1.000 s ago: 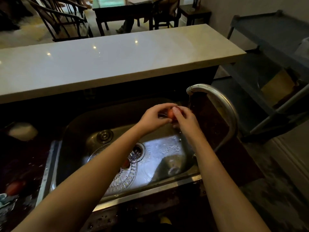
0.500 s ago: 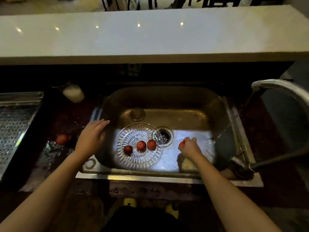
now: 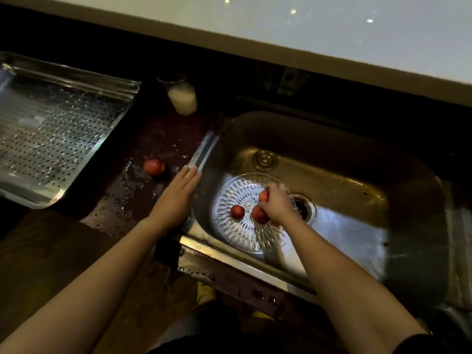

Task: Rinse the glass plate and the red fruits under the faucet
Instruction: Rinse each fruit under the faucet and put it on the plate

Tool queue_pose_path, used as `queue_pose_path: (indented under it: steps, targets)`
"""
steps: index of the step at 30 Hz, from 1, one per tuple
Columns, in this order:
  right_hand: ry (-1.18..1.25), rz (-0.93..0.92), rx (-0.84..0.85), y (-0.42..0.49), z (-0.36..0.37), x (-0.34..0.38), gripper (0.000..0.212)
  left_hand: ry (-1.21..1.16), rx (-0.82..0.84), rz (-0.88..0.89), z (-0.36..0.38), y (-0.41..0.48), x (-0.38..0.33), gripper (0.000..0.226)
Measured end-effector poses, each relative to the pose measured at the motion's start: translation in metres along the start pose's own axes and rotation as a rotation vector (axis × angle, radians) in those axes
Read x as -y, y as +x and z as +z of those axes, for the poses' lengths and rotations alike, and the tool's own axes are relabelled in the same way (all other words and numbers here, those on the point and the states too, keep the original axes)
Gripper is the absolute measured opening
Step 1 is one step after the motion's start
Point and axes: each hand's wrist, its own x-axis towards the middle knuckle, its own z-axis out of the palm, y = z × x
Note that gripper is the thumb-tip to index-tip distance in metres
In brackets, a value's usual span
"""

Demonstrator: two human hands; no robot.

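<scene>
A patterned glass plate lies flat in the left half of the steel sink. Two red fruits rest on it, and a third peeks out under my wrist. My right hand hovers over the plate, shut on a red fruit. My left hand lies flat with fingers straight on the wet counter at the sink's left rim, holding nothing. One more red fruit sits on the counter just left of that hand. The faucet is out of view.
A perforated steel draining tray fills the left side. A glass of whitish liquid stands behind the counter's wet patch. The drain and a stopper sit in the sink. A pale raised countertop runs along the back.
My right hand carried the fruit from under the faucet leftward to above the plate. My left hand let go and moved left onto the counter. The view swung left, dropping the faucet.
</scene>
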Motion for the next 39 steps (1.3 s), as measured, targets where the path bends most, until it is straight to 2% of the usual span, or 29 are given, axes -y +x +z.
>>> queue_pose_path:
  steps: [12,16,17,19,22,25,29,34,39]
  targets:
    - [-0.214,0.024,0.06,0.057,0.053,0.021,0.06,0.117,-0.068,0.089,0.005,-0.008,0.004,0.053]
    - [-0.252,0.039,0.088,0.059,0.047,0.029,0.057,0.164,-0.004,0.073,0.003,-0.007,0.003,0.057]
    - [-0.26,0.021,0.083,0.058,0.043,0.038,0.055,0.167,0.04,0.071,0.001,-0.008,0.003,0.06]
    - [-0.225,-0.07,0.031,0.056,0.031,0.061,0.051,0.031,0.075,0.061,-0.007,-0.01,0.005,0.066]
    - [-0.118,-0.293,-0.075,0.047,0.013,0.111,0.046,-0.204,-0.095,0.027,-0.036,-0.015,0.017,0.066]
    - [-0.099,-0.481,-0.091,0.031,0.006,0.161,0.046,-0.28,-0.28,-0.141,-0.062,-0.017,0.044,0.071]
    - [-0.208,-0.658,-0.102,0.017,0.012,0.208,0.054,-0.316,-0.202,-0.327,-0.072,-0.014,0.076,0.079]
    - [-0.322,-0.657,0.131,0.015,0.031,0.227,0.064,-0.333,-0.161,-0.275,-0.066,-0.006,0.088,0.065]
    - [-0.141,-0.621,0.121,0.012,0.04,0.222,0.053,-0.371,-0.203,-0.256,-0.064,-0.004,0.088,0.052]
